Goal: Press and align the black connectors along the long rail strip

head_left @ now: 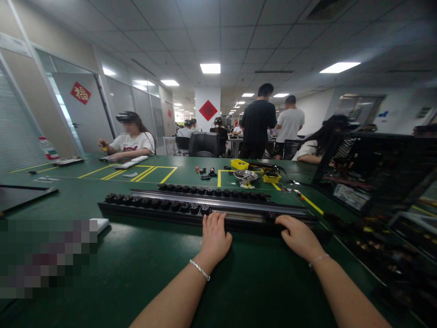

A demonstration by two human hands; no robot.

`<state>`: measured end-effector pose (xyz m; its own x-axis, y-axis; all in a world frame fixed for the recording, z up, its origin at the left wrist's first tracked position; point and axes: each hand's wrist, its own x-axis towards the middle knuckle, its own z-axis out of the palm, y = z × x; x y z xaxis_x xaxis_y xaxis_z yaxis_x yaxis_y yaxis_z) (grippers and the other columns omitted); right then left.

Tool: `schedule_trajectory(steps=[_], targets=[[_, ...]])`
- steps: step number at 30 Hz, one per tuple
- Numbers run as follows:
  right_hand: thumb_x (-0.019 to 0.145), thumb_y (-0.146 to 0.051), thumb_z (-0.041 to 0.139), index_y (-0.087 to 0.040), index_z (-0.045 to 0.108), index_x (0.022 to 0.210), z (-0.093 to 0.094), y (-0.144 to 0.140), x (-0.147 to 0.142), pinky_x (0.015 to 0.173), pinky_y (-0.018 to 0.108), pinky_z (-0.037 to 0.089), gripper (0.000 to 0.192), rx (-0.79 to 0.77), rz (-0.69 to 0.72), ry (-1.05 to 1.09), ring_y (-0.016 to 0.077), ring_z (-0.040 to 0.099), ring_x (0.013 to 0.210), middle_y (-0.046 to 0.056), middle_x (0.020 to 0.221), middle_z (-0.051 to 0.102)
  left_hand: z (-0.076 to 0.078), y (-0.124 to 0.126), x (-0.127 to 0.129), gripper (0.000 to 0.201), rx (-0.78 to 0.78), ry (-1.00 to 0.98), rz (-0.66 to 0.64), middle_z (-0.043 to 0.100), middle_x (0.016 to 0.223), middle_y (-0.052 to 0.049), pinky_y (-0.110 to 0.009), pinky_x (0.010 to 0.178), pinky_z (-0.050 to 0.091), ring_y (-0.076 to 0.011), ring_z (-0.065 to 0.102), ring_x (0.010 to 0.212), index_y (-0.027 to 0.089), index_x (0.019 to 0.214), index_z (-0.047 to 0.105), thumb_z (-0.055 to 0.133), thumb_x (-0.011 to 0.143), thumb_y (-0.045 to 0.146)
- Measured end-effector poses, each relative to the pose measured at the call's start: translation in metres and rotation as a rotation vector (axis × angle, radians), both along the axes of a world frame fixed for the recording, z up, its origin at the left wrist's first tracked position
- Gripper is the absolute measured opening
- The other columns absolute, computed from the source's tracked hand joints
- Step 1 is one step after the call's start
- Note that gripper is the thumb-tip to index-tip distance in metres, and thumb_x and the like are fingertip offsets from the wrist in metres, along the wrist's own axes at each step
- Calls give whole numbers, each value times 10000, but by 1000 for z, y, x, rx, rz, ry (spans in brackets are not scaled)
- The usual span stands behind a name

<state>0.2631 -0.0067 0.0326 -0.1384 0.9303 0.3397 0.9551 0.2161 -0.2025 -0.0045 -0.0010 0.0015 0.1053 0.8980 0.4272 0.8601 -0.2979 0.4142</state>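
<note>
Touching edge of black rail (153,214), left fingers (212,222), room on near tabletop (259,273)

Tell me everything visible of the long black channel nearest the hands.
The long black channel looks rigid, metal or plastic. Round-topped black pieces line its left part; to their right, a stretch shows a bare, paler inside. It lies across the green tabletop, left hand and right hand at its near side; exact contact is unclear.

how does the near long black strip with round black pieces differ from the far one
The near long black strip reaches farther both ways than the far black strip. The near strip has a bare stretch beside the left hand; the far strip's row looks unbroken. Both carry round pieces.
</note>
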Motion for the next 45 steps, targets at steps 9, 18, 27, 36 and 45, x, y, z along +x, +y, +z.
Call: schedule_trajectory(steps=[9,18,27,36,45], targets=[[713,-187,410,-217,591,811,-7,2,-5,917,386,415,208,89,-82,63,228,524,1092,56,1213,570,0,1,-1,563,-4,-18,-12,494,1297,-84,-460,1155,80,-230,329,1299,173,1265,473,473,702,180],[808,-555,373,-175,479,1195,-10,11,-37,1002,519,272,552,127,-387,145,297,504,1118,124,1163,598,0,1,1,558,16,-21,-9,501,1282,-88,-464,1156,86,-233,337,1291,168,1257,479,480,699,173],[792,-480,382,-196,467,1218,-13,15,-39,1017,467,248,519,118,-468,192,266,493,1135,90,1153,604,0,1,1,563,23,-22,-2,509,1279,-87,-467,1151,95,-233,342,1284,160,1256,487,479,692,169],[804,-437,361,-228,475,1243,-8,12,-41,1014,447,254,500,72,-472,167,254,497,1128,67,1172,603,0,0,1,567,8,-13,-5,497,1295,-86,-472,1154,89,-235,328,1298,166,1262,476,483,696,172],[806,-346,344,-230,542,1190,-6,11,-39,997,417,283,447,64,-472,143,231,516,1100,75,1148,614,-2,2,0,565,14,-8,-6,495,1294,-85,-469,1154,83,-236,324,1302,168,1267,474,474,702,175]])
